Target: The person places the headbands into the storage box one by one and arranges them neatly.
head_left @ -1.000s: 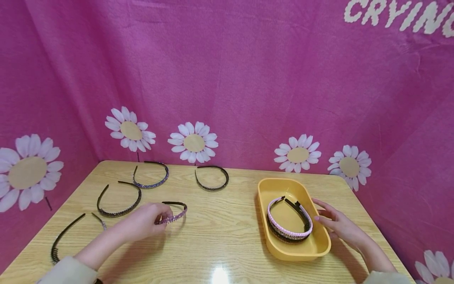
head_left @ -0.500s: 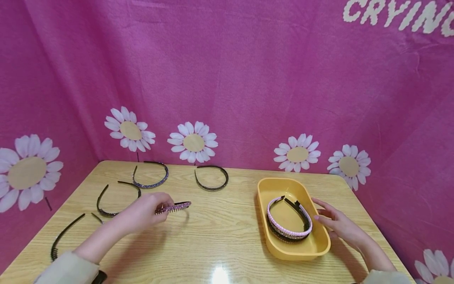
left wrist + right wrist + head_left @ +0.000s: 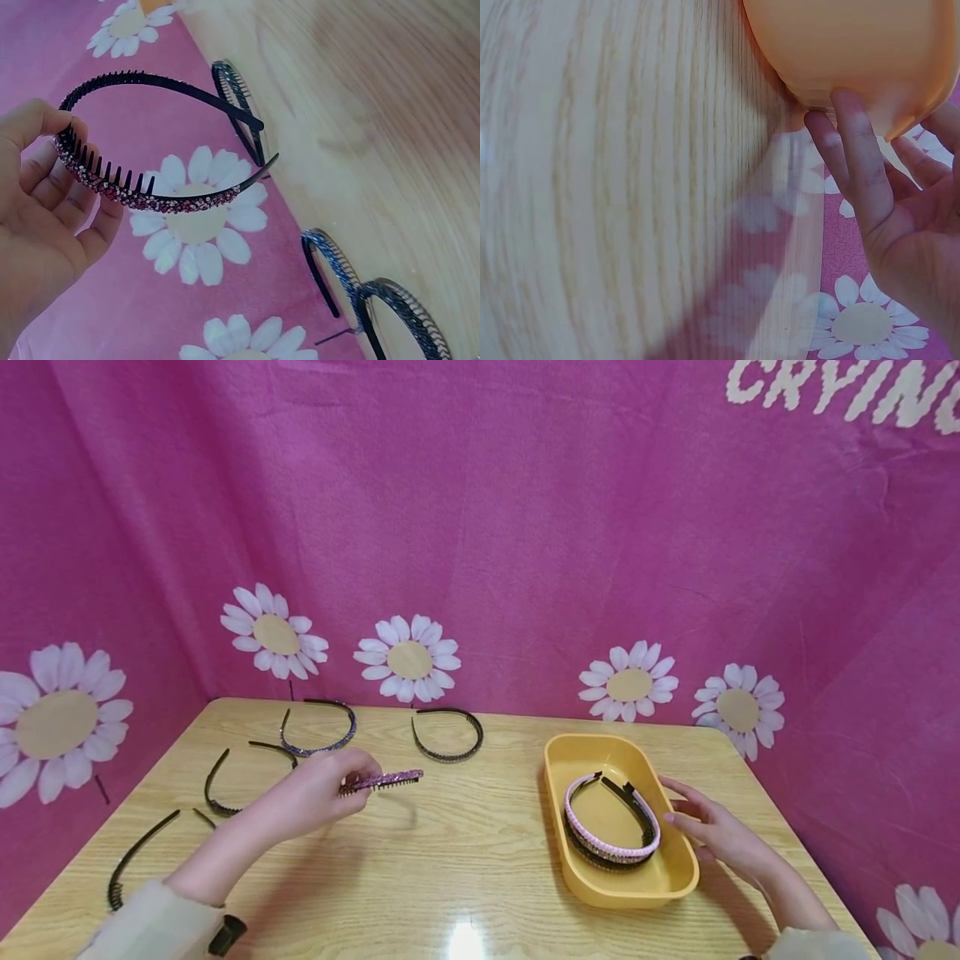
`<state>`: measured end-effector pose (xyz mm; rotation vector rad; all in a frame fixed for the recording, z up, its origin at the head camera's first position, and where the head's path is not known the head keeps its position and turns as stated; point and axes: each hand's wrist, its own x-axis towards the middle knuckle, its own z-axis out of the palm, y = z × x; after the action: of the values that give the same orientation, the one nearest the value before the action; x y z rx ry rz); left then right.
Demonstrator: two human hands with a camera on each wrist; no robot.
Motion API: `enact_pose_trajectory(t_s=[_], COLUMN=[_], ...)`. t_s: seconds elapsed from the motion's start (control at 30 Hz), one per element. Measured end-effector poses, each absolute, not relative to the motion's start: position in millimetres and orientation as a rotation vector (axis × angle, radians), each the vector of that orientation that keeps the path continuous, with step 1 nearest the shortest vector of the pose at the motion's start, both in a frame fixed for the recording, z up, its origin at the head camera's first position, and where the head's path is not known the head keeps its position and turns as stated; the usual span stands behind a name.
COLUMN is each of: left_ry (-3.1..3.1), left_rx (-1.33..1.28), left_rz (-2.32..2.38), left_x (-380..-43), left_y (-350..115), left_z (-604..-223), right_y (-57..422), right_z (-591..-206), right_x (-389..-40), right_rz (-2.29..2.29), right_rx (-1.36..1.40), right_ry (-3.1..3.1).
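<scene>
My left hand (image 3: 330,789) pinches a toothed headband (image 3: 120,191) covered in pink glitter stones and holds it above the table. The left wrist view shows thumb and fingers at the band's curved middle, its black tips pointing away. My right hand (image 3: 720,839) rests against the right side of a yellow tray (image 3: 573,877), its fingers fairly straight along the outer wall, as the right wrist view also shows. Inside the tray lie a pink headband (image 3: 600,847) and darker headbands stacked under it.
On the wooden table (image 3: 480,827) lie a blue glitter headband (image 3: 352,727), a dark headband (image 3: 450,758) at the back, another dark one (image 3: 217,806) and a black toothed one (image 3: 114,889) at left. A pink cloth (image 3: 480,527) with daisies hangs behind.
My left hand has lifted the pink glitter headband and carried it right and away from me, turning it edge-on to the head view. The right hand and tray have stayed put.
</scene>
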<state>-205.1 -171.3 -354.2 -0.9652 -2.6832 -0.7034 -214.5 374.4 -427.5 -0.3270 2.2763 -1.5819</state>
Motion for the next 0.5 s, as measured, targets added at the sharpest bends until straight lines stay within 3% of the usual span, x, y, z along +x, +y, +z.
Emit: enact_pose_trajectory(t_s=[0.5], left_ry=[-2.562], left_rx=[-0.964], left_rz=[-0.648], left_x=[-198.8], left_y=[-148.5], left_z=[-342.3], right_y=[374.5], right_z=[-427.6], right_x=[-214.8], right_rz=[-1.580], right_rx=[-0.321], right_ry=[2.281])
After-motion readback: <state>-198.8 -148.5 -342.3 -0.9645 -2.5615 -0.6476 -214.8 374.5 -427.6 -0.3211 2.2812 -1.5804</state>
